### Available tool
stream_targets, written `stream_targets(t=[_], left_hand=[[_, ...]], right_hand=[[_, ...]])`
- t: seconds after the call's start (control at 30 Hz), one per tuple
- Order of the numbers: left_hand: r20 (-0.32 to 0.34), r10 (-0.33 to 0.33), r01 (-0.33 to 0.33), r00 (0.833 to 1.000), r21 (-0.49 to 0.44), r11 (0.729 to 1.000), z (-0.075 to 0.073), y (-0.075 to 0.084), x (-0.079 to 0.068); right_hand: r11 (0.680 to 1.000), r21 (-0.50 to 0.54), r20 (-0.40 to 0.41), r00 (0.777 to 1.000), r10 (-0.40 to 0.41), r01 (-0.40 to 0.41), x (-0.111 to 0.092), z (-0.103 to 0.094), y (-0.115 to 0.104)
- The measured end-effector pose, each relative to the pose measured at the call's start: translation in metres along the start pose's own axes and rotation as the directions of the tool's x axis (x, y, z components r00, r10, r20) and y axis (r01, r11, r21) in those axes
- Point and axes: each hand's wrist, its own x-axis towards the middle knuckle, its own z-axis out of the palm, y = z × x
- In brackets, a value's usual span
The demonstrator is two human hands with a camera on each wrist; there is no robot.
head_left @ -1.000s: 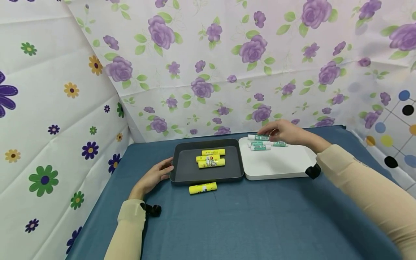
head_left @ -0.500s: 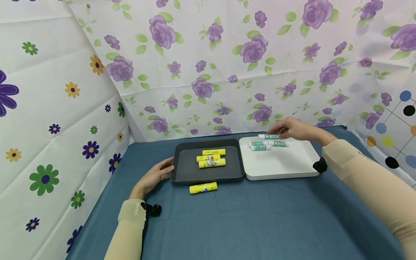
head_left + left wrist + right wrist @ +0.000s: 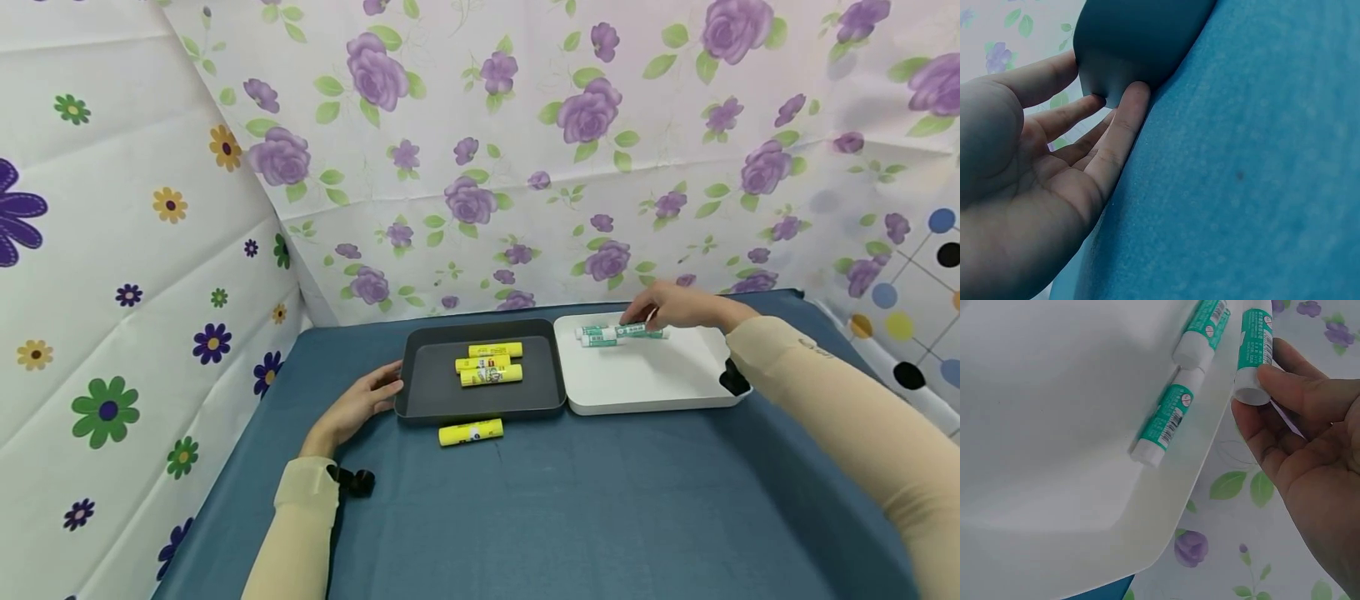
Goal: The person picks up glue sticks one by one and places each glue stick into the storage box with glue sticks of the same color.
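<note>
My right hand (image 3: 678, 306) pinches a white glue stick with a green label (image 3: 1255, 353) between thumb and fingers, over the back edge of the white tray (image 3: 652, 379). Just below and beside it, several matching glue sticks (image 3: 1166, 422) lie in that tray, near its back left. Over on the left, my left hand (image 3: 356, 410) touches the outer side of the dark grey tray (image 3: 423, 387) with extended fingers. Inside the dark tray are three yellow glue sticks (image 3: 491, 375), lying side by side. Its corner wall (image 3: 1129, 50) meets my fingertips in the left wrist view.
Another yellow glue stick (image 3: 471, 432) lies on the blue tablecloth (image 3: 570, 500), just in front of the dark tray. The two trays stand side by side. Behind them rises a flowered cloth backdrop (image 3: 420, 250).
My right hand shifted the held glue stick rightward along the back of the white tray, then lowered it toward the other green-labelled sticks. The left hand has stayed at the dark tray.
</note>
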Motion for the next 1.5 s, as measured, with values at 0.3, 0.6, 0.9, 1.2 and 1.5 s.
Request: stream_targets(t=[0.3, 0.6, 0.9, 1.2, 1.5], left_hand=[[0.010, 0.008, -0.008, 1.000, 0.000, 1.000, 0.001, 0.000, 0.001], [0.007, 0.001, -0.001, 1.000, -0.006, 1.000, 0.000, -0.001, 0.001], [0.003, -0.007, 0.007, 1.000, -0.008, 1.000, -0.002, -0.003, 0.003], [0.004, -0.010, 0.010, 1.000, -0.019, 1.000, -0.004, -0.002, 0.003], [0.005, -0.009, 0.009, 1.000, -0.011, 1.000, -0.003, -0.002, 0.002]], right_hand=[[1.000, -0.028, 0.006, 1.000, 0.009, -0.009, 0.007, 0.008, 0.013], [0.999, -0.005, 0.050, 0.998, 0.038, -0.038, 0.010, 0.016, 0.022], [0.996, -0.081, 0.031, 0.999, 0.033, -0.031, 0.013, 0.024, 0.031], [0.986, -0.168, -0.033, 0.999, 0.000, -0.005, 0.018, 0.027, 0.038], [0.977, -0.212, -0.066, 0.998, 0.012, -0.025, 0.015, 0.023, 0.028]])
